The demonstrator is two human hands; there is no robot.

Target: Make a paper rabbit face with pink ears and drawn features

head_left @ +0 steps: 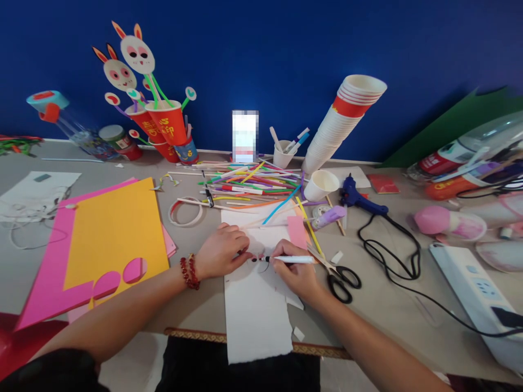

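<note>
White paper (253, 310) is lying at the near table edge, and the left hand (223, 251) is pressing it down with curled fingers. The right hand (295, 275) is pinching a white marker (288, 259), its tip touching the paper; black scissors (339, 277) are lying just right.

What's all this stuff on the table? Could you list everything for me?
paper: one, white, front centre
marker: one, white, black tip on paper
scissors: one, black handles, right of paper
orange sheet: one, left, on pink sheet
pink sheet: at least one, left
straws: many, mixed colours, behind paper
cup stack: one, white and red, leaning, back
bunny cups: two, red, back left
glue gun: one, blue, right of straws
power strip: one, white, far right
left hand: rests on paper, red bracelet at wrist
right hand: grips marker
</note>
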